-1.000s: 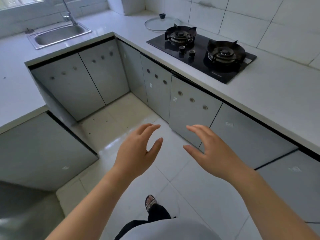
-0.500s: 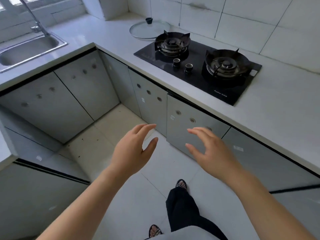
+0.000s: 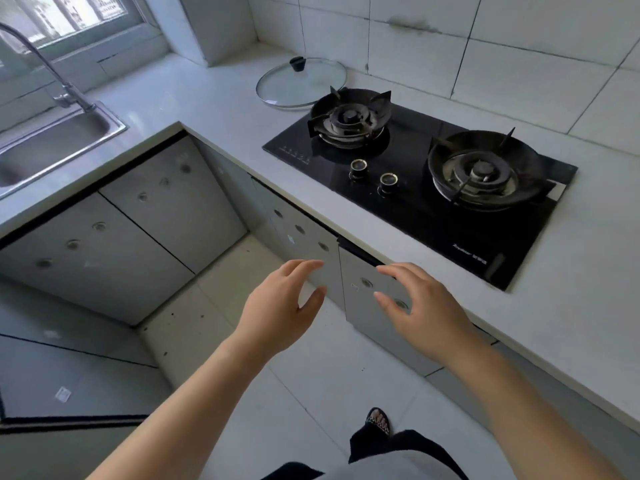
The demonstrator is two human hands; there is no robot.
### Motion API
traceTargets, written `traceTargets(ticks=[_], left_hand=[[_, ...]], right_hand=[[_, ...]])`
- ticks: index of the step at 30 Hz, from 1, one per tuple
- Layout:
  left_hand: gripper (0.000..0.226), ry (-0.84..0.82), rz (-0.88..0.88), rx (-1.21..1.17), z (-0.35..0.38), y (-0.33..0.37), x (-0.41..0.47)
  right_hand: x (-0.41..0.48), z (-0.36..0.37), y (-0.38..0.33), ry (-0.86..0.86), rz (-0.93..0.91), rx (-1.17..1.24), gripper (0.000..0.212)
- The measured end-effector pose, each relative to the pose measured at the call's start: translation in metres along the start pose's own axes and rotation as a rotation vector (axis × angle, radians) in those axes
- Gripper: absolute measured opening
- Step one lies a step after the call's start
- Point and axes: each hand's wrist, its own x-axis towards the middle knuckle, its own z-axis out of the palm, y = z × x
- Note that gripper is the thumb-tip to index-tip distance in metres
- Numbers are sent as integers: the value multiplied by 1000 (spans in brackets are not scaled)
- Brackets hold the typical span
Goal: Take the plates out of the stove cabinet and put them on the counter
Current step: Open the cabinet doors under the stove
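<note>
The grey cabinet doors [image 3: 360,306] under the black gas stove [image 3: 422,181] are shut, so no plates show. My left hand [image 3: 280,313] hovers in front of the seam between two doors, fingers spread and holding nothing. My right hand [image 3: 426,313] is raised in front of the door below the stove knobs, fingers apart, also with nothing in it; whether it touches the door I cannot tell. The white counter [image 3: 588,306] runs along the right, past the stove.
A glass pot lid [image 3: 301,83] lies on the counter behind the left burner. A steel sink [image 3: 52,140] with a tap sits at the left, with more shut cabinet doors [image 3: 114,233] below it. My foot [image 3: 379,420] stands on the pale tiled floor.
I have stepped closer to the stove counter, and the view has turned right and down onto it. Both hands have come nearer to the doors below the stove, still holding nothing.
</note>
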Motion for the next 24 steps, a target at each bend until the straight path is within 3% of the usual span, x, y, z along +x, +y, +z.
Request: traceTargets(ticks=[12, 24], left_hand=[[43, -159, 95, 21, 19, -49, 90], [43, -411, 412, 67, 28, -134, 177]], right_hand=[[54, 25, 26, -33, 208, -26, 41], [84, 109, -8, 111, 557, -68, 45]])
